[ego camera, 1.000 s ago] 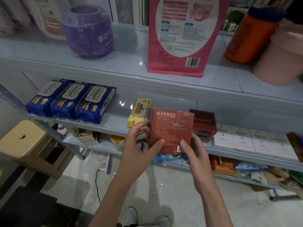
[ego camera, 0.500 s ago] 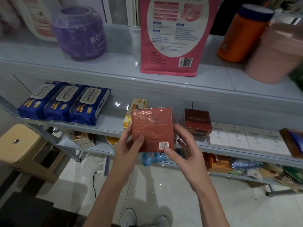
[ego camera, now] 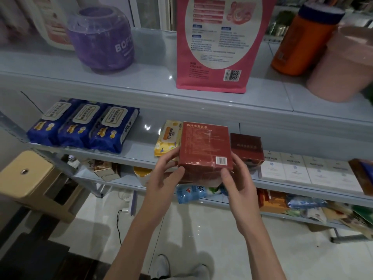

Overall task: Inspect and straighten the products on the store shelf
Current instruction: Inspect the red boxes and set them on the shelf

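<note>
I hold a red tea box (ego camera: 204, 146) wrapped in clear film in front of the middle shelf (ego camera: 139, 153), its printed back and barcode facing me. My left hand (ego camera: 164, 174) grips its lower left corner, my right hand (ego camera: 237, 178) its lower right corner. Just right of it a second dark red box (ego camera: 247, 148) stands on the shelf. A yellow wipes pack (ego camera: 167, 138) lies directly left, partly behind the held box.
Three blue wipes packs (ego camera: 84, 126) lie at the shelf's left. White boxes (ego camera: 302, 168) line its right. Above stand a purple tub (ego camera: 101, 37), a pink bag (ego camera: 218, 43), an orange jar (ego camera: 302, 37) and a pink tub (ego camera: 343, 65). A tan stool (ego camera: 34, 182) sits on the floor at the left.
I have turned the red box in my hands so it faces me squarely, and moved it closer to the shelf beside the second red box.
</note>
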Demonstrator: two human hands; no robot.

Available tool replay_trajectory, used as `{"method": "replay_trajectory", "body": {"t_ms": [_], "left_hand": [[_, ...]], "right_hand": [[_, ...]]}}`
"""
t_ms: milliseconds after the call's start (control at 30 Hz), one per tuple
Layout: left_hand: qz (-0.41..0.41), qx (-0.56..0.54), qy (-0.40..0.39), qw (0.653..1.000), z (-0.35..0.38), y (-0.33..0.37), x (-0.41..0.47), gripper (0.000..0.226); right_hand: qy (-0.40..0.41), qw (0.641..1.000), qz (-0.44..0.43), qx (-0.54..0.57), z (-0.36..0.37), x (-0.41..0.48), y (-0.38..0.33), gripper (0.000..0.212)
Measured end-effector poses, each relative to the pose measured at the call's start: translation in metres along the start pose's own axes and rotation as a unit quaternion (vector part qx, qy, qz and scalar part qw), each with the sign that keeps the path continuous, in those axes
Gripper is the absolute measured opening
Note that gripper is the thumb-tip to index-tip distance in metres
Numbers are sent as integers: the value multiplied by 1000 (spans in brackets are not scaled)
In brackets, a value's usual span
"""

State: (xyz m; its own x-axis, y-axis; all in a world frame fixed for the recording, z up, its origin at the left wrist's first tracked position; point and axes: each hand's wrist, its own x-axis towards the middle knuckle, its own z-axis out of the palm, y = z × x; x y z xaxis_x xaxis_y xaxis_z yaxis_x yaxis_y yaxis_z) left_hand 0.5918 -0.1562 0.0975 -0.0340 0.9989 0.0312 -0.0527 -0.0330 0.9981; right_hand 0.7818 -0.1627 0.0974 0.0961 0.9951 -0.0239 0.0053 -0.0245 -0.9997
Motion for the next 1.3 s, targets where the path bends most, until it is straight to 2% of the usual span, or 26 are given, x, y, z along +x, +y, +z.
{"method": "replay_trajectory", "body": {"t_ms": [133, 200, 267, 367, 500, 600, 800, 933, 1000, 1100, 1167, 1300], "left_hand": [[27, 70, -5, 997, 0, -3, 2, 52], [33, 111, -7, 993, 1, -2, 2, 55], [30, 119, -13, 992, 2, 0, 3, 56], [24, 118, -15, 993, 2, 1, 3, 57], [4, 88, -9, 996, 3, -2, 1, 59], [-21, 39, -9, 999, 3, -2, 0, 59], [-41, 8, 5, 999, 5, 1, 0, 61], [-53, -19, 32, 998, 7, 4, -1, 40], [-61, 0, 36, 997, 7, 1, 1, 41], [-61, 33, 24, 997, 4, -4, 4, 54], [-53, 56, 10, 997, 2, -6, 4, 62], [-20, 112, 20, 993, 1, -5, 3, 56]], "right_hand": [[24, 998, 54, 22, 0, 2, 5, 44], [26, 997, 65, 19, 0, 2, 8, 53], [26, 997, 71, 13, 1, 2, 7, 60], [24, 997, 73, 9, 1, 2, 4, 59], [11, 998, 66, 16, 2, 0, 0, 40], [-5, 998, 54, 13, 1, -2, -2, 44], [-8, 999, 49, 6, 2, -2, -5, 45], [0, 999, 47, 12, 2, -5, -8, 39], [4, 998, 54, 17, 4, -4, -8, 36], [0, 999, 50, 3, 6, -2, -4, 44], [-5, 999, 47, -11, 6, -2, -3, 40], [-3, 999, 46, -12, 4, -3, -2, 42]]}}
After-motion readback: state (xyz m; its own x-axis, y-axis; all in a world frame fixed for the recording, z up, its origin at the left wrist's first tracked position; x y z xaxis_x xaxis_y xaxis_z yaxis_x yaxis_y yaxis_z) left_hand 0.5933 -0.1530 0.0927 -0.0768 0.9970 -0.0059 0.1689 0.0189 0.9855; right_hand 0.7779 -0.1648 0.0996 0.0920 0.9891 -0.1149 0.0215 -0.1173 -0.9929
